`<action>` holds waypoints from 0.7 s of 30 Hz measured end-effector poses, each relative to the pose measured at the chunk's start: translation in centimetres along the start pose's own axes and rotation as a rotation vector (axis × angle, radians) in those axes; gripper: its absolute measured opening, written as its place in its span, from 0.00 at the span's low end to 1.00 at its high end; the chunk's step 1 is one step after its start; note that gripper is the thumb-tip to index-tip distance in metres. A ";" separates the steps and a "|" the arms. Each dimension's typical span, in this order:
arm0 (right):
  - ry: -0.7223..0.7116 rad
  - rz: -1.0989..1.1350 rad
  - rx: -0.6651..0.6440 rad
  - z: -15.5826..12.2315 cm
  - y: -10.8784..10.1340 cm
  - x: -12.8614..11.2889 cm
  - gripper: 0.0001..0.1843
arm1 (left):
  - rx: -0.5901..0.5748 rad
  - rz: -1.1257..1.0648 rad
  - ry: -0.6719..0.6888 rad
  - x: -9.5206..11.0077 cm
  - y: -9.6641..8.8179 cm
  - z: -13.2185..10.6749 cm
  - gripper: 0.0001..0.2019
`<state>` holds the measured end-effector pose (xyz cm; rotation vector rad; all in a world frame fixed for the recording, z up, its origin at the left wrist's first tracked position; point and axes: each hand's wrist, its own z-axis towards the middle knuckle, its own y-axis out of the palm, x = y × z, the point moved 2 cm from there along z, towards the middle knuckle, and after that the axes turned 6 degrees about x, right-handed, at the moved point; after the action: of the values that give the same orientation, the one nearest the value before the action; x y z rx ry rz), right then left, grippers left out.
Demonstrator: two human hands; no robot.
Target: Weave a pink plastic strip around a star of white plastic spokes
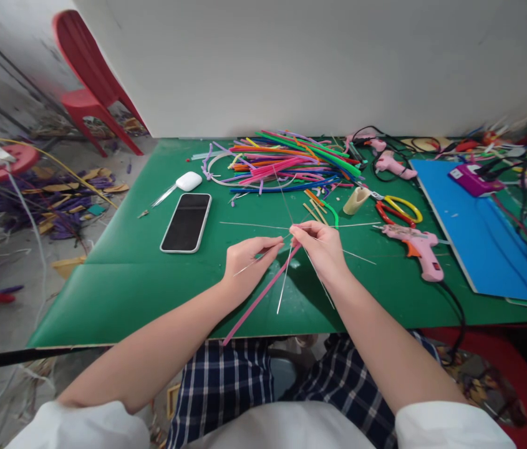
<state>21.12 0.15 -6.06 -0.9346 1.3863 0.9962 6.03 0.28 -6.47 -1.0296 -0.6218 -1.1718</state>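
Note:
Between the fingertips of my right hand (pixel 319 244) is the hub of several thin metal wires (pixel 254 225) that spread outward like spokes. A pink pipe cleaner (pixel 261 295) runs from this hub down to the left, past the table's front edge. My left hand (pixel 252 262) is closed, with thumb and forefinger pinching one of the wires just left of the hub. Both hands are over the green table, close together. How the pipe cleaner is joined to the wires is hidden by my right fingers.
Colourful pipe cleaners (pixel 286 163) lie heaped at the back. A phone (pixel 186 222) and a white case (pixel 189 181) are on the left. To the right are pliers (pixel 396 210), a pink glue gun (pixel 415 246) with its cable, and a blue board (pixel 473 231).

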 end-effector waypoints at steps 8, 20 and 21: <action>-0.075 -0.044 0.060 0.3 -0.3 0.6 0.10 | -0.445 -0.485 -0.664 -0.2 1.0 -0.1 0.14; -0.023 -0.010 0.064 0.3 -0.2 0.5 0.10 | -0.489 -0.537 -0.720 0.0 1.1 -0.2 0.11; -0.008 -0.008 0.053 0.4 -0.2 0.5 0.10 | -0.507 -0.536 -0.717 0.0 1.0 -0.1 0.11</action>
<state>21.41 0.44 -6.57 -0.8948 1.3946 0.9519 6.93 0.18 -6.81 -1.8216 -1.2574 -1.4582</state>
